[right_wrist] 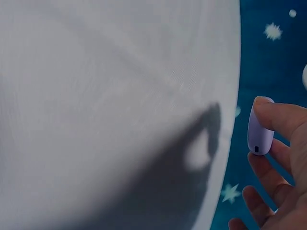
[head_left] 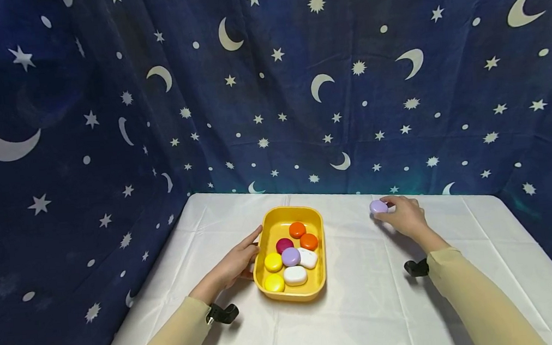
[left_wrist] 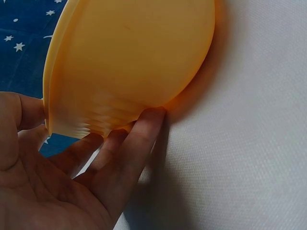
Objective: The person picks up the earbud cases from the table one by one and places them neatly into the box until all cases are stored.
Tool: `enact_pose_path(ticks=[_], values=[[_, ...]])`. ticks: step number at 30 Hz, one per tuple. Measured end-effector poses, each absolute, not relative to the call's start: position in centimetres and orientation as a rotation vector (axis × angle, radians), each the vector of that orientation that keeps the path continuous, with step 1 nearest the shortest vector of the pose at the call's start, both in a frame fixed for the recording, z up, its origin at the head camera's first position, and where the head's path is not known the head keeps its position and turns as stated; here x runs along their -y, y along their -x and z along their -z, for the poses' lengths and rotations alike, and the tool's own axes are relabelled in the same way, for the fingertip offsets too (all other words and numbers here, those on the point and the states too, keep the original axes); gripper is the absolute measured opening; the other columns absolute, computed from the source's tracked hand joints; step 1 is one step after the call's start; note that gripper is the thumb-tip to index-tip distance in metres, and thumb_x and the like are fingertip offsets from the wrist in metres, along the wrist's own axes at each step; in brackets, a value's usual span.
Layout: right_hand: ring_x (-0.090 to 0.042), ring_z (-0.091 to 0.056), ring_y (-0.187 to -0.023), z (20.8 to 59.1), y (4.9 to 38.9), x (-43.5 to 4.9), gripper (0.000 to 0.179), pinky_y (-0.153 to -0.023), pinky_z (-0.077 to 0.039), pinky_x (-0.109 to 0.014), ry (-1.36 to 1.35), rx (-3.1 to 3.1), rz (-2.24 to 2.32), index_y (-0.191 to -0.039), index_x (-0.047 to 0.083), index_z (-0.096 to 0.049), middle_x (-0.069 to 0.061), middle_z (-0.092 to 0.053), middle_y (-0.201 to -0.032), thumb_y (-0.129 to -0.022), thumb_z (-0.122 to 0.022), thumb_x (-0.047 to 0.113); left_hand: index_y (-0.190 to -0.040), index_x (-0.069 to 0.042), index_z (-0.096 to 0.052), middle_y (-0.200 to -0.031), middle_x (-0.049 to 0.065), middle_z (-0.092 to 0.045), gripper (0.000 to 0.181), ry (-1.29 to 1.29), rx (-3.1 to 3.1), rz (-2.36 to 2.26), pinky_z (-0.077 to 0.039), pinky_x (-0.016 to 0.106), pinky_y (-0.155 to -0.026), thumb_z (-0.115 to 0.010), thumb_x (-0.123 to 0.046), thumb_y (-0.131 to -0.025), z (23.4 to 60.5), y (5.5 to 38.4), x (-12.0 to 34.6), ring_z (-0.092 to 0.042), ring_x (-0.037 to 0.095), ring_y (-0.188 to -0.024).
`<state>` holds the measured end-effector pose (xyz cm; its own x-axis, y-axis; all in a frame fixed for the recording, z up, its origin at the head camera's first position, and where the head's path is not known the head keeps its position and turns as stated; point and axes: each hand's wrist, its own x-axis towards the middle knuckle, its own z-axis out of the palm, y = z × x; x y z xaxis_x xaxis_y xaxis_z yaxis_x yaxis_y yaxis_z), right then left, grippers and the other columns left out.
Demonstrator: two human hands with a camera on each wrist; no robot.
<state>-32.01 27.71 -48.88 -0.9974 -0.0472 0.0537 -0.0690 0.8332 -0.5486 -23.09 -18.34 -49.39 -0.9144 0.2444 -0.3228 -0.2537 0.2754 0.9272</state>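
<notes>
My right hand [head_left: 406, 217] pinches a small lilac rounded case [head_left: 378, 207] between thumb and fingertips, over the far right part of the table. The right wrist view shows the lilac case [right_wrist: 260, 127] edge-on, with a small dark slot at one end and the hand's shadow apart from it. At the left side of a yellow tray [head_left: 261, 283] is my left hand [head_left: 234, 264], its fairly straight fingers touching the outer wall. In the left wrist view, fingertips [left_wrist: 154, 115] rest against the tray's translucent wall [left_wrist: 129, 52]; one finger reaches the rim.
Inside the tray lie similar rounded pieces: orange [head_left: 297, 230], dark magenta [head_left: 284, 245], lilac [head_left: 290, 256], yellow [head_left: 273, 262] and white [head_left: 295, 275]. A white cloth [head_left: 358, 319] covers the table. Behind and to the left hangs a dark blue curtain [head_left: 288, 89] with stars and moons.
</notes>
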Motion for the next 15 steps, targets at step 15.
enact_pose_path(ticks=[15], values=[[-0.041, -0.042, -0.124, 45.5, 30.4, -22.6, 0.058, -0.103, -0.029, -0.063, -0.405, 2.796, -0.982, -0.136, 0.009, -0.065, -0.016, -0.065, -0.127, -0.087, -0.081, 0.036, -0.162, -0.04, -0.028, -0.151, 0.019, -0.05, 0.062, 0.033, -2.154, -1.673, -0.062, 0.043, -0.075, -0.047, -0.027, -0.104, 49.2, 23.0, 18.2, -0.067, 0.028, -0.107]])
